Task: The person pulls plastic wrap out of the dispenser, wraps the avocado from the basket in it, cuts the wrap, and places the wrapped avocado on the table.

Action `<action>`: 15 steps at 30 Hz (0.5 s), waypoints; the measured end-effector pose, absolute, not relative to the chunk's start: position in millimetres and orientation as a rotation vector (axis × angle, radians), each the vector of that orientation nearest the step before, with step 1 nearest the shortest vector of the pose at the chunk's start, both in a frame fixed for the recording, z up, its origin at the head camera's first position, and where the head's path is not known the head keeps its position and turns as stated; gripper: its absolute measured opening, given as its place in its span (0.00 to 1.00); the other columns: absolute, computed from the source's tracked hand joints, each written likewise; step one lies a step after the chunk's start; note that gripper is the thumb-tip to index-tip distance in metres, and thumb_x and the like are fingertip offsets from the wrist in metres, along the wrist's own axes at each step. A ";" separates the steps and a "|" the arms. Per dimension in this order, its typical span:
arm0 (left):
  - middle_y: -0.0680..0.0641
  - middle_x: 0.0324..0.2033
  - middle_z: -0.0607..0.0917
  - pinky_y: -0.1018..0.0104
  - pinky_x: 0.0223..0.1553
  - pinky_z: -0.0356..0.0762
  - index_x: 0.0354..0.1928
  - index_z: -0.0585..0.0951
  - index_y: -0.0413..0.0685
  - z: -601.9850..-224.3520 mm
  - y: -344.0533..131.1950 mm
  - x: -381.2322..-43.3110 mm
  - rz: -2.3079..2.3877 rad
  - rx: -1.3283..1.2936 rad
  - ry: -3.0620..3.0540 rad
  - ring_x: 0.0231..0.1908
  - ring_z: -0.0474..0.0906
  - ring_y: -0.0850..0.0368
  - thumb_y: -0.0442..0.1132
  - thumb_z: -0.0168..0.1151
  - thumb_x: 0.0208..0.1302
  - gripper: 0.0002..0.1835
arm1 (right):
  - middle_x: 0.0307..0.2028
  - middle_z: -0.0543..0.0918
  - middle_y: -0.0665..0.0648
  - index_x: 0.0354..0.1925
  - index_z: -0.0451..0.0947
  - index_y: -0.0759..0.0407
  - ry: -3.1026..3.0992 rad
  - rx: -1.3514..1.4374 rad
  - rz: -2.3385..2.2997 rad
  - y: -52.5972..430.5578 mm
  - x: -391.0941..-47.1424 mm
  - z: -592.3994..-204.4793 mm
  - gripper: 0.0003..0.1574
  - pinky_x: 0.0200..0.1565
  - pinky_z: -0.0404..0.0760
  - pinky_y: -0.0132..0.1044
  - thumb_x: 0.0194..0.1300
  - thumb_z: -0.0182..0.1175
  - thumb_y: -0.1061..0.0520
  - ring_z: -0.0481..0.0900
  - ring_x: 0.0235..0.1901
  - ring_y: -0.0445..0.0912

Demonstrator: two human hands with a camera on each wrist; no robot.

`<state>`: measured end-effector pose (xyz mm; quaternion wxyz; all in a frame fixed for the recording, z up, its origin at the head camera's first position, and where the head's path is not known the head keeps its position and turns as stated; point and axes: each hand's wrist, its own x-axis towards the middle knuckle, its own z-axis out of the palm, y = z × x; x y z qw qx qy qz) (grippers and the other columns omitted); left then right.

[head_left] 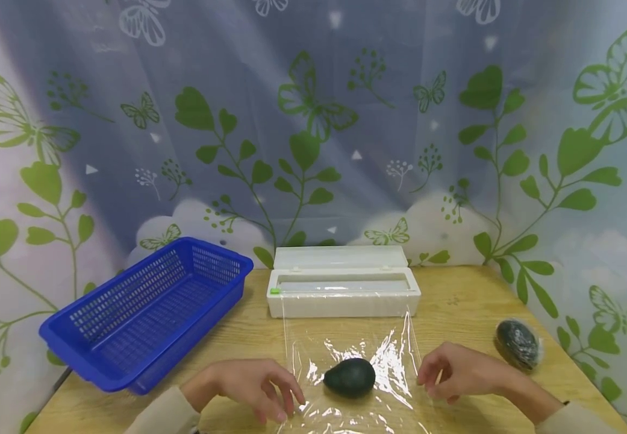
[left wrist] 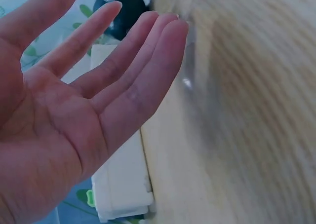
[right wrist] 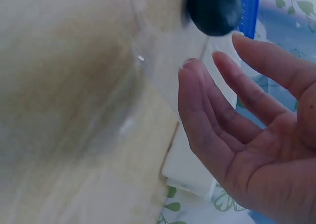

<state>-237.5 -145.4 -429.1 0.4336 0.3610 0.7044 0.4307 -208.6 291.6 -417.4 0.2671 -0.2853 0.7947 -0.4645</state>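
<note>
A dark green avocado (head_left: 350,378) lies on a sheet of clear plastic wrap (head_left: 340,337) spread over the table, its narrow end to the left. The sheet runs out from a white wrap dispenser (head_left: 344,304) with its lid raised. My left hand (head_left: 259,386) is at the film's left edge, fingers loosely bent and pointing toward the avocado. On the other side, my right hand (head_left: 462,374) has its fingertips right at the film's right edge. Both wrist views show relaxed fingers with nothing between them, and the avocado (right wrist: 215,9) beyond the fingertips.
A blue plastic basket (head_left: 183,316) stands at the left of the wooden table (head_left: 454,307). Near the right edge lies a dark oval thing (head_left: 518,343) wrapped in clear film. A patterned curtain (head_left: 378,181) hangs behind the table and along its sides.
</note>
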 end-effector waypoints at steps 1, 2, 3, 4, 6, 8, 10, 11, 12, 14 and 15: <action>0.32 0.46 0.86 0.69 0.34 0.87 0.59 0.79 0.32 -430.4 -147.0 -237.1 1.083 0.892 1.775 0.38 0.85 0.65 0.30 0.67 0.67 0.20 | 0.31 0.86 0.55 0.42 0.81 0.75 2.136 -0.788 -1.250 291.8 -206.9 -419.7 0.10 0.25 0.79 0.26 0.64 0.64 0.67 0.79 0.24 0.34; 0.35 0.44 0.86 0.69 0.33 0.87 0.57 0.80 0.32 -431.7 -149.0 -236.7 1.095 0.882 1.804 0.37 0.85 0.64 0.30 0.67 0.66 0.19 | 0.31 0.87 0.53 0.41 0.82 0.74 2.140 -0.799 -1.243 292.2 -205.4 -422.0 0.09 0.25 0.79 0.25 0.64 0.64 0.67 0.79 0.24 0.33; 0.38 0.42 0.86 0.68 0.32 0.87 0.56 0.81 0.32 -432.7 -151.4 -236.6 1.110 0.864 1.839 0.36 0.85 0.63 0.30 0.67 0.66 0.17 | 0.30 0.86 0.51 0.40 0.82 0.73 2.151 -0.805 -1.234 293.2 -203.8 -424.1 0.08 0.24 0.78 0.25 0.62 0.65 0.67 0.79 0.23 0.32; 0.41 0.39 0.86 0.67 0.31 0.87 0.54 0.82 0.32 -433.8 -154.2 -236.5 1.124 0.847 1.875 0.35 0.84 0.62 0.29 0.68 0.65 0.16 | 0.30 0.86 0.50 0.39 0.82 0.72 2.164 -0.813 -1.224 294.4 -202.4 -426.2 0.07 0.24 0.78 0.25 0.61 0.65 0.68 0.78 0.23 0.32; 0.46 0.36 0.85 0.65 0.29 0.87 0.50 0.83 0.33 -435.7 -159.9 -236.4 1.138 0.815 1.934 0.33 0.83 0.60 0.28 0.68 0.64 0.13 | 0.29 0.85 0.47 0.37 0.82 0.71 2.187 -0.825 -1.204 297.3 -199.5 -429.8 0.07 0.24 0.79 0.25 0.59 0.66 0.68 0.78 0.24 0.31; 0.47 0.34 0.86 0.63 0.28 0.87 0.49 0.83 0.32 -437.3 -164.4 -236.1 1.135 0.787 1.949 0.32 0.83 0.59 0.27 0.69 0.63 0.12 | 0.28 0.85 0.45 0.36 0.82 0.70 2.198 -0.823 -1.196 300.1 -196.9 -433.1 0.07 0.25 0.79 0.26 0.56 0.67 0.69 0.78 0.24 0.30; 0.47 0.34 0.86 0.58 0.30 0.88 0.49 0.83 0.32 -438.6 -166.8 -235.2 1.127 0.772 1.929 0.32 0.84 0.58 0.27 0.69 0.63 0.13 | 0.28 0.85 0.46 0.35 0.83 0.69 2.197 -0.834 -1.185 301.5 -194.9 -436.0 0.08 0.27 0.80 0.26 0.54 0.67 0.70 0.78 0.25 0.29; 0.46 0.33 0.87 0.56 0.30 0.89 0.49 0.83 0.31 -439.0 -167.3 -234.7 1.127 0.765 1.914 0.32 0.85 0.58 0.27 0.69 0.63 0.13 | 0.27 0.86 0.48 0.35 0.83 0.69 2.187 -0.834 -1.187 301.6 -194.2 -437.2 0.08 0.27 0.80 0.26 0.53 0.68 0.70 0.79 0.26 0.30; 0.45 0.33 0.87 0.54 0.31 0.89 0.50 0.82 0.31 -439.4 -167.3 -234.2 1.130 0.759 1.901 0.32 0.85 0.57 0.27 0.69 0.63 0.14 | 0.27 0.86 0.50 0.36 0.83 0.69 2.179 -0.830 -1.190 301.2 -193.6 -438.1 0.08 0.28 0.80 0.27 0.53 0.68 0.70 0.79 0.26 0.30; 0.42 0.33 0.88 0.54 0.32 0.89 0.51 0.82 0.32 -439.9 -166.0 -233.6 1.140 0.757 1.879 0.31 0.85 0.57 0.27 0.68 0.63 0.15 | 0.27 0.88 0.54 0.36 0.83 0.69 2.181 -0.832 -1.185 299.5 -192.7 -439.4 0.09 0.29 0.82 0.27 0.53 0.69 0.69 0.80 0.27 0.30; 0.40 0.33 0.88 0.55 0.32 0.89 0.52 0.82 0.32 -440.3 -164.9 -233.6 1.142 0.764 1.869 0.31 0.85 0.58 0.27 0.68 0.63 0.16 | 0.27 0.88 0.55 0.36 0.83 0.69 2.174 -0.815 -1.189 298.1 -192.2 -439.6 0.09 0.29 0.82 0.27 0.53 0.69 0.69 0.80 0.27 0.30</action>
